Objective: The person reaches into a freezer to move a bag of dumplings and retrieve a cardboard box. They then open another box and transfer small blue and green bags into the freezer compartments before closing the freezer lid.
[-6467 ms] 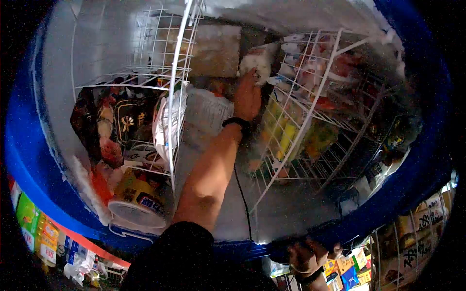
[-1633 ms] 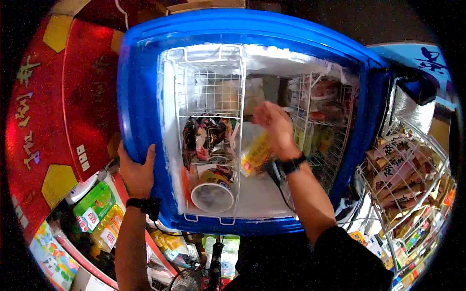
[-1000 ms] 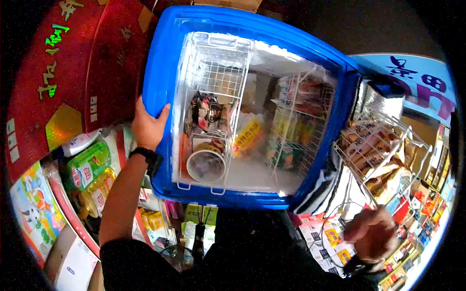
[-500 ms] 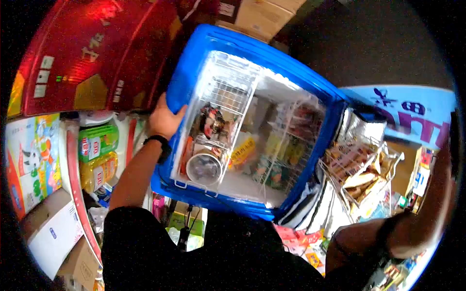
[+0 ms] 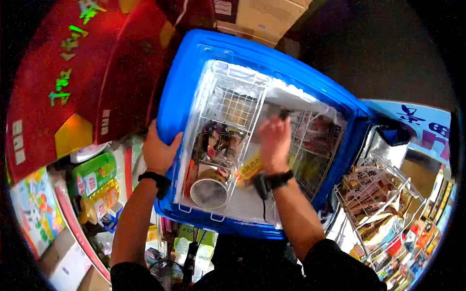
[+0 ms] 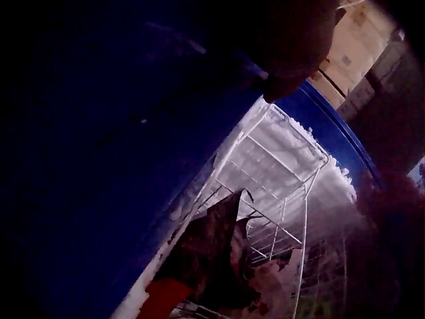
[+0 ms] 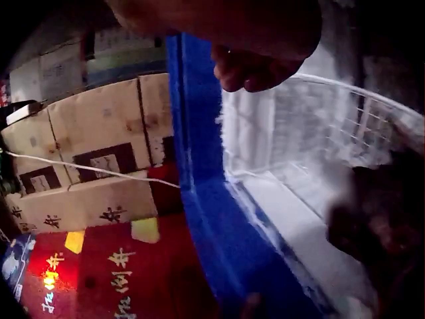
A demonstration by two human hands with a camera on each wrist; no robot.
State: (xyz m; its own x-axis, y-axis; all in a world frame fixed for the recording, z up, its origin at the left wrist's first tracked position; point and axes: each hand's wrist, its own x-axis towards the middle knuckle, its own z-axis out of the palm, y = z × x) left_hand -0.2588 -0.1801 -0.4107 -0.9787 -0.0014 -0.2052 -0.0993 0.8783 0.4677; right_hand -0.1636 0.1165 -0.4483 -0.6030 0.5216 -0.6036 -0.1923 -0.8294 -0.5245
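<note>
"Which step?"
"Searching the rectangular blue chest freezer (image 5: 180, 92), I'd judge: left hand (image 5: 160, 154) spread wide on its left rim, right hand (image 5: 275, 145) over its opening, that grip too blurred to tell."
"Next?"
"Perhaps lowering toward the yellow-printed plastic packet (image 5: 250, 166), mid-freezer."

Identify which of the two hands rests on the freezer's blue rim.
The left hand, on the left side of the blue rim; the right hand is over the open freezer instead.
</note>
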